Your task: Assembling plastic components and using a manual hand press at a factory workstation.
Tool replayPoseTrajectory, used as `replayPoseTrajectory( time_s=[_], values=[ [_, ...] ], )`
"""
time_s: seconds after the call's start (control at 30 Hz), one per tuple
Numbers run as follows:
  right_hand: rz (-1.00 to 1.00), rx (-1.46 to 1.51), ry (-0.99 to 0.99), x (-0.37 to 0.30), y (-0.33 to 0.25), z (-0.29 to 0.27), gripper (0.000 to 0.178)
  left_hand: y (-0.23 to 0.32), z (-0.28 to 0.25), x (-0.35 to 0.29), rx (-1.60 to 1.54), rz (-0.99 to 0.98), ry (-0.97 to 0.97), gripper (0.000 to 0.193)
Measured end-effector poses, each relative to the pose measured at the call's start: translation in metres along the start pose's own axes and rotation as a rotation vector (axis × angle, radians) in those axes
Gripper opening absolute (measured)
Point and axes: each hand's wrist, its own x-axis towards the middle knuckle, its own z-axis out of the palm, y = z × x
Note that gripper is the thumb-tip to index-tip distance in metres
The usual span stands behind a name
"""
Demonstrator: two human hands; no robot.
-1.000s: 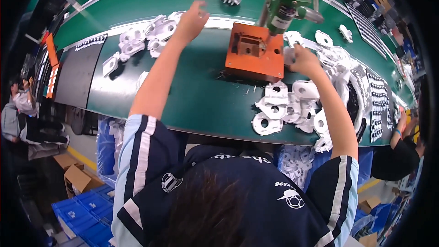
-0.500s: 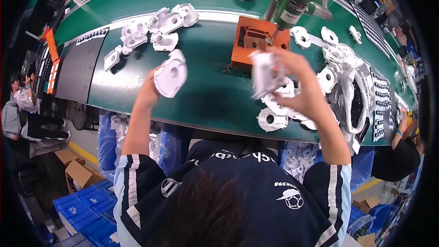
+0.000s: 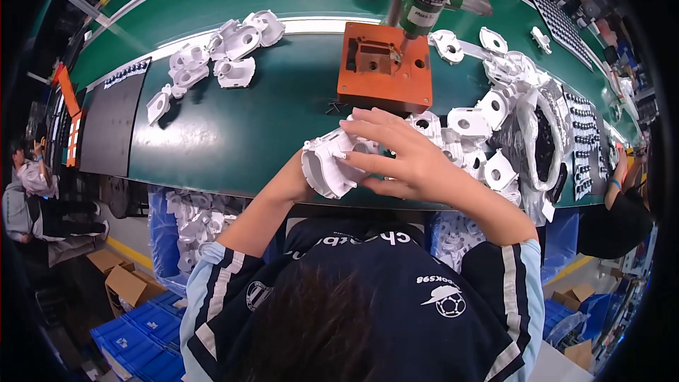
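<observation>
Near the front of the bench, my hands have met around white plastic housing parts (image 3: 327, 166). My left hand (image 3: 296, 175) is closed round the left side, its fingers mostly hidden behind the plastic. From the right, my right hand (image 3: 407, 159) curls its fingers over the top and side of the white plastic. The parts touch or overlap, and my right fingers hide where one ends and the other begins. Just beyond my hands stands an orange fixture block (image 3: 385, 88) with a recess, under a green press (image 3: 424, 7).
White housings lie in a group at the back left (image 3: 237, 41) and in a heap on the right (image 3: 470, 124). A clear plastic bag (image 3: 541, 138) and trays of small black parts (image 3: 583, 141) sit farther right. Blue bins (image 3: 166, 230) stand below the bench edge. A co-worker's arm (image 3: 621, 180) shows at far right.
Both hands have moved toward each other, bringing their separate white housings together in front of me. My right hand has come away from the orange block. The whole view has shifted slightly.
</observation>
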Motion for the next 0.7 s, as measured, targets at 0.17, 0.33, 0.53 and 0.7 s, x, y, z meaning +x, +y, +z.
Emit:
replayPoseTrajectory(
  time_s=[0.17,0.33,0.53,0.7],
  values=[
    [0.033,0.166,0.045,-0.003,0.003,0.001,0.050,-0.002,0.006,0.002,-0.492,-0.167,0.040,0.045],
    [0.055,0.037,0.036,-0.014,-0.002,0.001,0.050,-0.006,0.017,0.003,0.169,0.080,-0.069,0.047],
    [0.112,0.193,0.081,-0.021,0.000,-0.003,0.052,0.003,0.011,0.012,-0.559,-0.250,-0.288,0.039],
    [0.161,0.045,0.192,-0.035,-0.005,-0.010,0.054,0.021,0.028,0.019,-0.410,-0.222,0.169,0.033]
  ],
)
